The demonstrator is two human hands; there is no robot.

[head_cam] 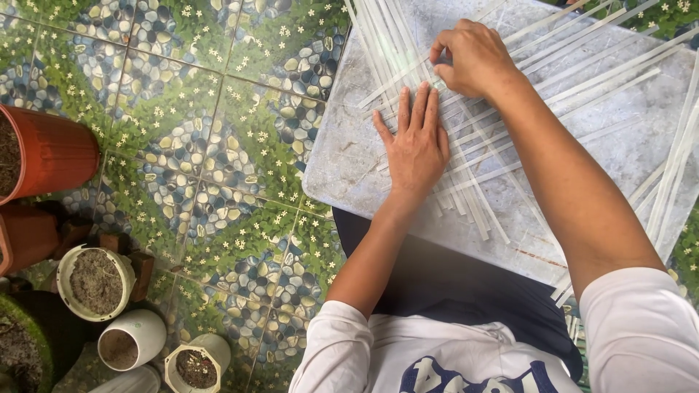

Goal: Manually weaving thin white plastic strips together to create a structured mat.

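Observation:
Several long white flat strips lie crossed over each other on a grey marbled board that rests on my lap. My left hand lies flat, fingers together, pressing down on the crossed strips near the board's middle. My right hand is just above it, its fingers curled and pinching one of the strips. More strips run off the board's right edge.
The floor is tiled with a pebble and flower pattern. At the left stand an orange-brown pot, a white pot of soil and smaller white pots. My dark trousers show below the board.

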